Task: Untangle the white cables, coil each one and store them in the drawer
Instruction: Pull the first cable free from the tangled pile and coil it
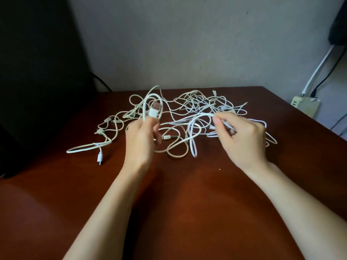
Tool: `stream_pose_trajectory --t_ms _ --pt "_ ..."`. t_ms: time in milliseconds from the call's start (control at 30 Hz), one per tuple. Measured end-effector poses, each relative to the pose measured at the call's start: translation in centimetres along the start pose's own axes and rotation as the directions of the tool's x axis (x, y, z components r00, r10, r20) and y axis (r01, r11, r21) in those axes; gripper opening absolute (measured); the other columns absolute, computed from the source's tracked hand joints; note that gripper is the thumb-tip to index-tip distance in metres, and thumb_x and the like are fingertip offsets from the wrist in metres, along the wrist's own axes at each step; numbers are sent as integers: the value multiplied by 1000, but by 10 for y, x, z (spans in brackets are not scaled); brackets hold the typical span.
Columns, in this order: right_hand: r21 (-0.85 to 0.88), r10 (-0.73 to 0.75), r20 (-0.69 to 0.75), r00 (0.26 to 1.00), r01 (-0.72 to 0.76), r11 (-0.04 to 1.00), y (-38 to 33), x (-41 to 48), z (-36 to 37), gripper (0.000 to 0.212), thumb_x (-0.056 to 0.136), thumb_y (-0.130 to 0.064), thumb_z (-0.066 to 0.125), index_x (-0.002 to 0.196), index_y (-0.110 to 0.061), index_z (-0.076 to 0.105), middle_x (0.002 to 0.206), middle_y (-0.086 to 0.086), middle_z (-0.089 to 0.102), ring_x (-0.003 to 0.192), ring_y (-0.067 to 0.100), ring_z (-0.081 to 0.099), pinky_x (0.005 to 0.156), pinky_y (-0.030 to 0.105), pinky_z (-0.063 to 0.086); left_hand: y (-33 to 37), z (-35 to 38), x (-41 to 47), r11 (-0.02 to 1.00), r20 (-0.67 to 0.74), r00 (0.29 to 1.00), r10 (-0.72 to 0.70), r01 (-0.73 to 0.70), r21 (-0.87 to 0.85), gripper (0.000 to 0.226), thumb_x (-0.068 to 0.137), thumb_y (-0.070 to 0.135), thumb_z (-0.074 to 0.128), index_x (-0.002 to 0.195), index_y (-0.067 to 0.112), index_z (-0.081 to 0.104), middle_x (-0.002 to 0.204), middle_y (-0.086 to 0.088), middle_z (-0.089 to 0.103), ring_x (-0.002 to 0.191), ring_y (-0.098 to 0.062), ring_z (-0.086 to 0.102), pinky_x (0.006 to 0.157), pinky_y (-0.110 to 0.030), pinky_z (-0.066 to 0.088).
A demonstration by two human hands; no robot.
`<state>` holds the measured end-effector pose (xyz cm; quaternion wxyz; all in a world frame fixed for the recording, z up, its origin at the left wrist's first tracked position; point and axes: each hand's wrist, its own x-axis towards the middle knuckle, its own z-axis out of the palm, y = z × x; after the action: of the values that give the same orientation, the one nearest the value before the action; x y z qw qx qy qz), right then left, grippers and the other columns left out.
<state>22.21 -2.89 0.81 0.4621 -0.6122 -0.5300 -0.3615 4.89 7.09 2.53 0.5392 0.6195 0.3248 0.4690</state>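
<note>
The left hand point(141, 141) pinches a white USB plug point(154, 112) between thumb and fingertips and holds it upright, above the table. That plug's lead rises from the hand in a tall loop point(150, 96) and drops back into the heap behind it. The right hand point(244, 139) has its thumb and curled fingers closed on a few thin white strands point(225, 125). Their exact number is blurred. From this grip a bluish-white cable point(193, 132) arches to the left and hangs in a narrow loop whose low end reaches the tabletop between the two hands.

The rest of the tangle of white cables point(195, 104) lies spread on the reddish-brown wooden table point(187, 203), beyond and around both hands, and is thickest near the far edge. One long loop trails out to the left and ends in a loose small connector point(100, 157) lying flat on the wood, well apart from the left hand.

A large dark object point(37, 72) stands at the table's left side. A pale wall point(187, 44) is behind. At the right, beyond the table, a cream power strip point(305, 106) has a white cord point(317, 70) and a black cord point(328, 74) plugged into it.
</note>
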Motion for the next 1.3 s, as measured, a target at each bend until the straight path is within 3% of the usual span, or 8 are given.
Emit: stream_pose_trajectory --t_ms 200,333,600,733,833,1033,1167,1300 --pt "-56 -122 -31 992 121 991 -7 1 0 16 86 -17 62 83 -11 77 49 -1 58 39 18 47 49 22 31 -1 8 -10 805 231 955 188 -284 520 21 73 51 61 88 36 59 94 12 57 88 0 55 80 -28 46" --pt "-114 -143 -18 989 141 984 -7 1 -1 15 86 -17 64 81 -14 77 47 -1 56 38 21 48 48 26 32 1 10 -14 649 283 959 35 -237 723 46 69 65 69 99 36 51 82 14 68 83 -6 58 69 -28 40" --pt "-238 -98 7 995 96 967 -5 5 -3 13 82 -18 66 74 -17 75 43 -2 53 36 25 42 45 21 32 8 7 -13 646 286 958 13 -226 729 44 61 62 77 85 37 51 66 20 54 66 5 49 58 -16 32" --pt "-312 26 6 1000 -23 950 9 4 -2 15 82 -20 62 72 -18 75 43 -1 57 36 30 48 51 19 30 2 4 -8 843 178 976 125 -199 500 33 63 59 79 76 30 69 65 6 68 63 -14 62 62 -35 46" --pt "-339 123 -24 992 -124 933 18 4 -2 14 81 -19 64 72 -17 74 44 3 58 38 32 54 54 21 28 10 4 -9 965 94 977 193 -206 165 8 77 28 77 70 26 73 51 9 58 49 -1 44 51 -18 34" --pt "-430 552 2 834 -497 754 46 6 -15 22 91 -21 54 98 -16 74 86 21 70 83 46 61 64 35 34 20 -24 9 881 -202 976 75 -160 -445 32 89 35 59 60 21 63 40 13 34 37 -1 25 40 -17 17" --pt "-390 597 45 801 -536 749 48 4 -15 25 93 -22 53 114 -22 67 109 7 67 97 38 61 74 37 42 15 -30 13 865 -236 972 12 -128 -485 37 99 32 48 67 21 60 41 12 31 37 -2 25 42 -17 17" --pt "-237 413 71 908 -387 891 34 5 -7 40 90 -30 46 122 -13 63 130 9 53 112 30 47 94 41 37 11 -26 11 918 -204 979 27 -105 -383 42 100 33 47 63 22 65 42 13 30 38 -1 22 44 -23 13"
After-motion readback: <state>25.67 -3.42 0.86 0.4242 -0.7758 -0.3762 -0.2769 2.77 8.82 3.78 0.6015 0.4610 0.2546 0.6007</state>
